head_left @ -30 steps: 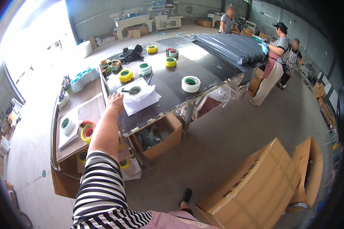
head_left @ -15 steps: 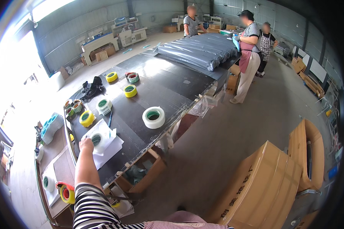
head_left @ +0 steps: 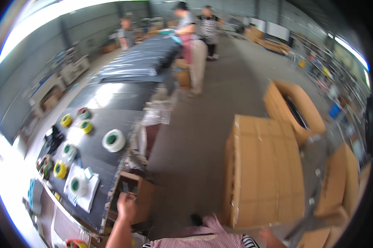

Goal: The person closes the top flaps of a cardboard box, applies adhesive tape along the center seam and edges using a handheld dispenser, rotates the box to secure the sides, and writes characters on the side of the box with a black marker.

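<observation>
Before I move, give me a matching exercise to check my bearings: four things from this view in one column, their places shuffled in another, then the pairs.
Things
1. Big taped brown cardboard carton
2. Shiny grey plastic-covered stack
3. White paper sheets
4. Bare left hand

Places
A. Beneath a white tape roll with a green core
B. In view, in front of the open brown box below the table edge
C. On the grey floor, right of the table
D. At the far end of the long black table

Pairs: 1-C, 2-D, 3-A, 4-B
</observation>
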Demonstrator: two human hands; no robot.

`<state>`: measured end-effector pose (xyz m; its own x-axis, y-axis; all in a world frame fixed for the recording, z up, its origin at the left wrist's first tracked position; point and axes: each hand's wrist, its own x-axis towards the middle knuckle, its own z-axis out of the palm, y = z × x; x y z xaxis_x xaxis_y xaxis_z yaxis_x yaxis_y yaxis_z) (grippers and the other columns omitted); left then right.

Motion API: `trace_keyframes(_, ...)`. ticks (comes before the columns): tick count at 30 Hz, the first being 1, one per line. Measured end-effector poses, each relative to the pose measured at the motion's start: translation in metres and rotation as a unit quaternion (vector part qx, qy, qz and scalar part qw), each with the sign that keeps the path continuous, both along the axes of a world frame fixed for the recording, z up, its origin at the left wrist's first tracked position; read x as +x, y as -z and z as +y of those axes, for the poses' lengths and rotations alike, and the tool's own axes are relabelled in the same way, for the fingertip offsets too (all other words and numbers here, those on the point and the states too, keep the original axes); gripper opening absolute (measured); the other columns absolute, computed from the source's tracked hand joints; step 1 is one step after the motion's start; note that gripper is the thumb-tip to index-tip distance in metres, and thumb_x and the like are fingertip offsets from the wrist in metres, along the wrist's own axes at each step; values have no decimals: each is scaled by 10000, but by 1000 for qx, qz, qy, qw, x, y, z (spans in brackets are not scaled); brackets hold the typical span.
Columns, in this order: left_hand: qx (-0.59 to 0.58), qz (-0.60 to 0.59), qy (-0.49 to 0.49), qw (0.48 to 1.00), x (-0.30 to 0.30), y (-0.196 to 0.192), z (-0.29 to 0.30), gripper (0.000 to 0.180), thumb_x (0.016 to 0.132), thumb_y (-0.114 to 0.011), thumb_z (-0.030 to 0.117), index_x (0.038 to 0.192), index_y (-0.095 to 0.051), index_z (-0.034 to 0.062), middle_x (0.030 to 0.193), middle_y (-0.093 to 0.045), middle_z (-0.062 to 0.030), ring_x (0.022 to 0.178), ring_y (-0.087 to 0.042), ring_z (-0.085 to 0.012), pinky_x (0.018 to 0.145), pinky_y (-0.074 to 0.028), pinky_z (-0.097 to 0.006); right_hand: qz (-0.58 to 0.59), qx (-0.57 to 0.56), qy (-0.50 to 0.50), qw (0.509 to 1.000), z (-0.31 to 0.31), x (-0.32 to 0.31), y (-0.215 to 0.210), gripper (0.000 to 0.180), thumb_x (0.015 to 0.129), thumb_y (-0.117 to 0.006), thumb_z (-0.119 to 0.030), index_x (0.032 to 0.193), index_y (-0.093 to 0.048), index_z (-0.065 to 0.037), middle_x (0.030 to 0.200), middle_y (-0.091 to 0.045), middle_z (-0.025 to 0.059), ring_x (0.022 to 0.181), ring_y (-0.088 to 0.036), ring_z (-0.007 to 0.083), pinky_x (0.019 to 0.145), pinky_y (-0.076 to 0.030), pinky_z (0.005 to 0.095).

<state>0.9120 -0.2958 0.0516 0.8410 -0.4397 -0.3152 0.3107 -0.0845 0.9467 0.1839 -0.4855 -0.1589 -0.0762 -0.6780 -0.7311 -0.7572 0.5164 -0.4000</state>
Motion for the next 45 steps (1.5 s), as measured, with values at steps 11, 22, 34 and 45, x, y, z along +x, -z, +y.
trace_keyframes(11, 208, 58, 526, 823, -300, 109, -115, 261, 1011, -605, 202, 1193, -608, 16, 1059, -685, -95, 885, -684, -197, 760, -583, -345, -146, -178, 460, 857, 16, -197, -25, 158, 843, -670, -141, 995, -641, -108, 697, -588, 33, 563, -580, 174, 446, -446, 336)
trace_keyframes(22, 420, -96, 416, 801, -439, 240, -163, 425, 977, -580, 367, 1257, -602, 48, 1069, -705, -178, 982, -687, -333, 845, -525, -434, -15, -327, 514, 793, -124, -371, 90, 669, 885, -683, -394, 1438, -467, -86, 1113, -634, 93, 911, -607, 267, 722, -517, 476)
trace_keyframes(34, 349, 140, 243, 894, -496, 212, -152, 367, 1015, -573, 303, 1291, -571, 61, 1139, -678, -92, 1001, -647, -229, 843, -546, -391, -106, -375, 392, 833, -237, -277, -123, 746, 926, -572, -647, 1118, -663, 69, 1081, -690, 166, 992, -621, 261, 881, -468, 399)
trace_keyframes(45, 13, 246, 746, 619, -604, 80, -207, 318, 1043, -532, 160, 1323, -586, 18, 1193, -665, -109, 1088, -644, -192, 991, -501, -345, -241, -573, -323, 714, -309, -9, -482, 1038, 874, -743, -436, 1615, -76, -147, 1663, 0, 234, 1534, -29, 423, 1235, -120, 521)
